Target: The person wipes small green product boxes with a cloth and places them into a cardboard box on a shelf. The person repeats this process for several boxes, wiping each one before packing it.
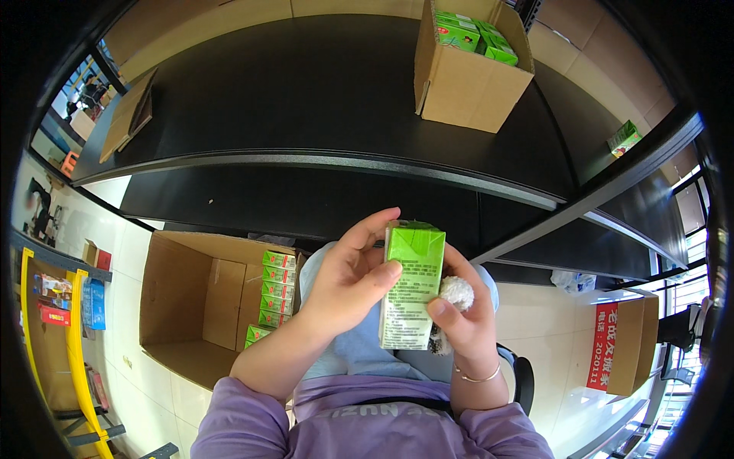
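The green drink carton [411, 284] is held upright over the person's lap, below the black shelf's [306, 99] front edge. The left hand [348, 279] clasps its left side; the right hand [462, 317] pinches its right edge, a white cloth [457, 292] tucked behind.

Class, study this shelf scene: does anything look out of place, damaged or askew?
One small green carton lies alone and tilted on the black shelf, apart from the open cardboard box of green cartons. Nothing looks spilled or damaged.
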A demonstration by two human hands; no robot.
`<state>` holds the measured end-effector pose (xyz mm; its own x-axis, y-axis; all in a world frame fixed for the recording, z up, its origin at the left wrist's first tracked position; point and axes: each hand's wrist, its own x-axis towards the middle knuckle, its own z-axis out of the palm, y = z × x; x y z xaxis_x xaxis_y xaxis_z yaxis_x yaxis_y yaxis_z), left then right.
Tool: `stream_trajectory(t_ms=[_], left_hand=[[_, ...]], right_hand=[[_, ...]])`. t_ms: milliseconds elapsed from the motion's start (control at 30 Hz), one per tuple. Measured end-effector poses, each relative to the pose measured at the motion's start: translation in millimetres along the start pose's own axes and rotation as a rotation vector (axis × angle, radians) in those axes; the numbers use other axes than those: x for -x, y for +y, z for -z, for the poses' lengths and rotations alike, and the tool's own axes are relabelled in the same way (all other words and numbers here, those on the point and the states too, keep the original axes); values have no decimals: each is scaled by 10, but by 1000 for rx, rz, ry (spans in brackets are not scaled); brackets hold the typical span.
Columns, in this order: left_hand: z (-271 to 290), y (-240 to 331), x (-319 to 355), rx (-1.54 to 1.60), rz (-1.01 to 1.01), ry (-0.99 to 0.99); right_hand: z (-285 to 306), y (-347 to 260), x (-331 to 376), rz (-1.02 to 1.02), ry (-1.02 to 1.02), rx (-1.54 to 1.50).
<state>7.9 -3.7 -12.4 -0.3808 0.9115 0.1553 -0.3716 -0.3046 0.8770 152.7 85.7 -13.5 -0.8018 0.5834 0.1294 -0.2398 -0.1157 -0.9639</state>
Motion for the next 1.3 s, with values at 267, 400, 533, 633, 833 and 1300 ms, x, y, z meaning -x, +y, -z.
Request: stream_trajectory(t_ms=[267, 400, 533, 633, 833, 1300], left_hand=[[28, -24, -12, 21, -22, -46], [25, -35, -20, 30, -45, -40], [52, -32, -23, -66, -88, -37], [18, 14, -11, -193, -136, 1], [6, 38, -48, -693, -459, -66], [-55, 48, -61, -909, -600, -171]], right_hand=[[17, 32, -5, 9, -1, 12], [32, 33, -16, 21, -15, 32], [49, -6, -35, 12, -13, 107], [84, -41, -73, 150, 0, 348], [68, -133, -57, 161, 53, 429], [11, -150, 28, 257, 178, 706]])
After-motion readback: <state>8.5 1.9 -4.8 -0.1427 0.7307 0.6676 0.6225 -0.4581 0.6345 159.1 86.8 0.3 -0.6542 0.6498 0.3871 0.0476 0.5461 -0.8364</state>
